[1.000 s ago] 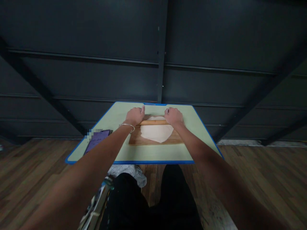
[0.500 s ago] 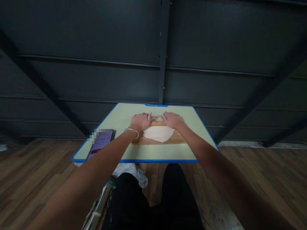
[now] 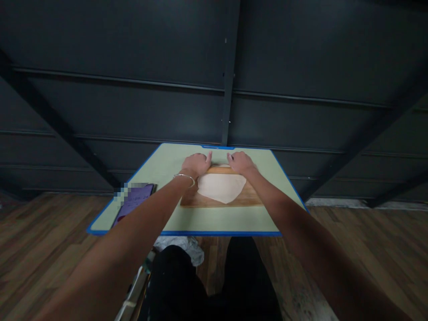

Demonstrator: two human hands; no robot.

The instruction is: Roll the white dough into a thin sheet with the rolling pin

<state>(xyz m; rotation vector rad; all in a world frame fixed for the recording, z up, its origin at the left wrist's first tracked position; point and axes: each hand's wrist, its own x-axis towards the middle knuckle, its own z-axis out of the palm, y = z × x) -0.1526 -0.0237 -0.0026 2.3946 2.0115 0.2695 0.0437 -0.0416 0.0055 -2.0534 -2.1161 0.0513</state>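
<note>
A wooden rolling pin (image 3: 220, 170) lies crosswise over a flat sheet of pale dough (image 3: 221, 187). My left hand (image 3: 197, 163) is closed over the pin's left end, its thumb raised on the inner side. Over the right end my right hand (image 3: 241, 162) is closed in the same way. Most of the dough shows on my side of the pin, and a thin strip of it shows beyond. Beneath is a wooden board (image 3: 207, 203), partly covered by the dough and my hands.
The board rests on a pale green table (image 3: 220, 220) with a blue rim. A phone (image 3: 135, 198) lies at its left, partly behind my left forearm. Crumpled whitish material (image 3: 187, 246) is below the table's front edge. A dark panelled wall (image 3: 150, 107) stands behind.
Both hands have pushed the rolling pin away from me, toward the dough's far edge. More dough now shows on the near side. The view has shifted slightly.
</note>
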